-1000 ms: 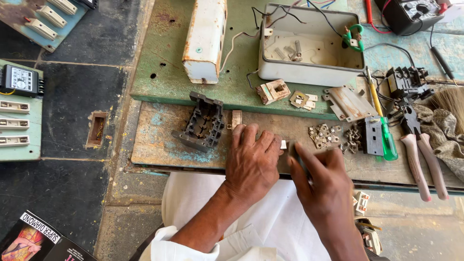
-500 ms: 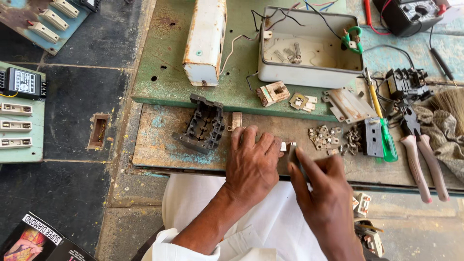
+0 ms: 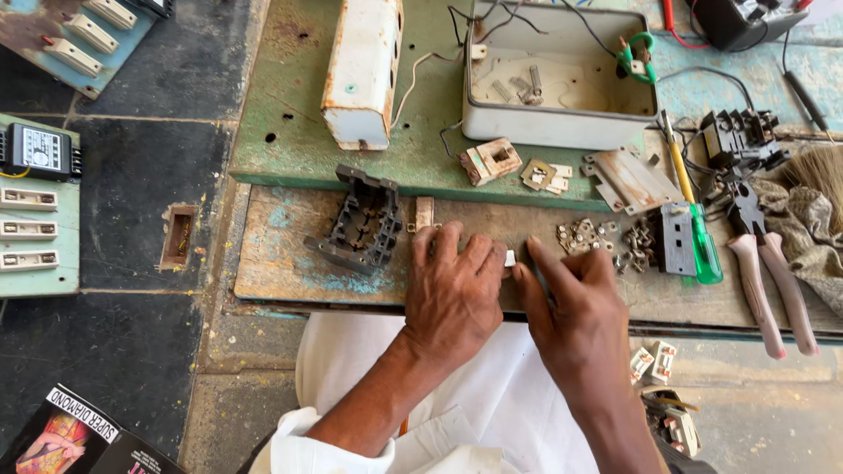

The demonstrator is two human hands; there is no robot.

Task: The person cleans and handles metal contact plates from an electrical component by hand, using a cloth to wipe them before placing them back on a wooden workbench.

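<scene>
place: electrical repair workshop | signs: pliers, screwdriver, dismantled switch parts, worn workbench

The left hand covers most of a small white part; only its end shows between the two hands. The right hand hides whatever its fingers pinch. The black meter at far right and the switch panel at far left are cut by the top edge. The small metal contacts on the desk are too small to tell apart.
</scene>
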